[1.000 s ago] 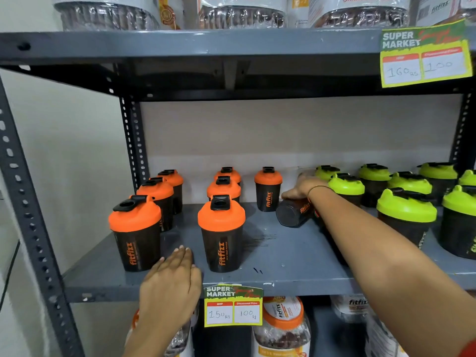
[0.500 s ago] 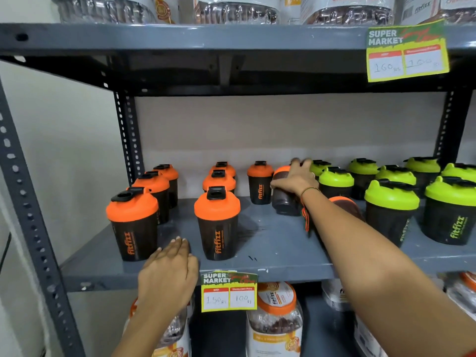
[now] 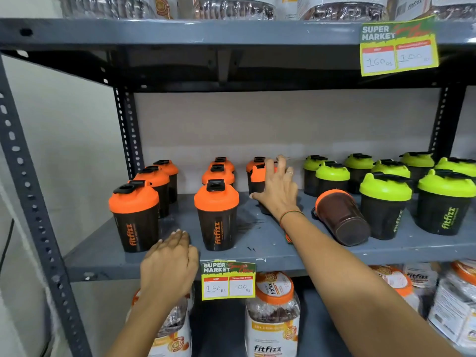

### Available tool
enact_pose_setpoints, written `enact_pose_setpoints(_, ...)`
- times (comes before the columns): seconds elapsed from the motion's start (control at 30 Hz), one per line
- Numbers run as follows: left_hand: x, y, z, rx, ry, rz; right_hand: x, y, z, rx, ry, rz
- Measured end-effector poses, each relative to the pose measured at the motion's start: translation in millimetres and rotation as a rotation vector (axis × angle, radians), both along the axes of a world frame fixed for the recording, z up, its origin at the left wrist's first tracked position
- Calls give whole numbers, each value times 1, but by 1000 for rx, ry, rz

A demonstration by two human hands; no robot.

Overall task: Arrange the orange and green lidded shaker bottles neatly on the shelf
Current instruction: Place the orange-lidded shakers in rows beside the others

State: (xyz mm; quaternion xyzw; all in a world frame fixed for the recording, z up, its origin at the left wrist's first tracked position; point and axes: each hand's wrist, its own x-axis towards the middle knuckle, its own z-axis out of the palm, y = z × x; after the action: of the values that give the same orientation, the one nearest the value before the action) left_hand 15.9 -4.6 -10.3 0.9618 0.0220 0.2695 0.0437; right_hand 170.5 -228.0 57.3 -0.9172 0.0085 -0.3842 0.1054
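Head view, frame centre: right hand (image 3: 278, 191) has its fingers (image 3: 269, 167) wrapped on an upright orange bottle (image 3: 258, 176); left hand (image 3: 170, 264) lies flat, fingers together, on the shelf (image 3: 270, 256). Next, probably, stand up the toppled bottle (image 3: 342, 217).

Orange-lidded shaker bottles (image 3: 217, 215), black-bodied with orange lettering, stand upright on the left half of the grey shelf (image 3: 270, 251) in three rows running front to back. Green-lidded shaker bottles (image 3: 385, 204) of the same form stand upright in rows on the right half. One orange-lidded bottle (image 3: 341, 217) lies tipped on its side between the two groups, base toward the front edge.
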Motion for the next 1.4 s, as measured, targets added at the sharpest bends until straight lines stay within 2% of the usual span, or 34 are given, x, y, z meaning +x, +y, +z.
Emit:
enact_pose_setpoints(0.43, 0, 0, -1, 12, 3, 0, -18, -11, -7, 89, 30, -32)
enact_pose_setpoints(0.57, 1, 0, -1, 25, 12, -5, -43, -25, 17, 106, -116, -21)
enact_pose_setpoints(0.63, 1, 0, -1, 30, 18, -3, -58, -40, 34, 49, -193, -44)
enact_pose_setpoints(0.7, 1, 0, -1, 22, 20, -1, -71, -59, 45, -46, -119, -95)
enact_pose_setpoints(0.9, 0, -1, -2, 16, 16, -12, -91, -94, 31, -219, 390, -221)
enact_pose_setpoints(1.0, 1, -1, -3, 11, 16, -11, -94, -97, 16, -269, 479, -247)
enact_pose_setpoints(1.1, 1, -1, -2, 11, 19, 0, -97, -98, 8, -318, 442, -232)
enact_pose_setpoints(1.27, -1, -1, -2, 9, 17, -8, -94, -101, 9, -137, 491, -8)
enact_pose_setpoints(1.4, -1, -2, -1, 9, 11, -9, -93, -111, 8, 78, 547, 7)
